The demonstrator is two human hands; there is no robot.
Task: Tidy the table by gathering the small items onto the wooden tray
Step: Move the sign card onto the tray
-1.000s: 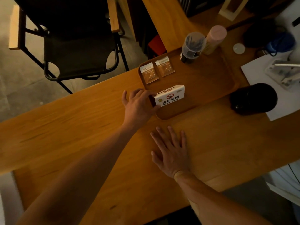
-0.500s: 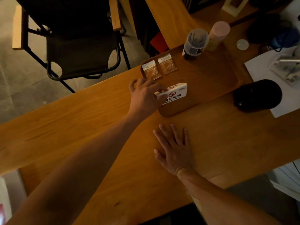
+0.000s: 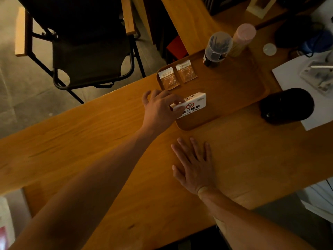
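The wooden tray (image 3: 234, 91) lies on the table at upper centre. A white no-smoking sign (image 3: 193, 104) stands on the tray's near left part, and my left hand (image 3: 158, 109) grips its left end with thumb and fingers. Two brown sachets (image 3: 177, 74) lie flat side by side in the tray's far left corner. A clear jar of dark sticks (image 3: 217, 48) and a pink-capped jar of toothpicks (image 3: 241, 39) stand at the tray's far edge. My right hand (image 3: 194, 165) rests flat on the table, fingers spread, nearer than the tray.
A black round object (image 3: 286, 105) sits on white paper (image 3: 297, 76) right of the tray. A small clear lid (image 3: 269, 49) lies beyond it. A black folding chair (image 3: 86, 56) stands past the table's far edge at left.
My left hand has slid the sign slightly further onto the tray and closed more over its left end. My right hand stays flat on the table.
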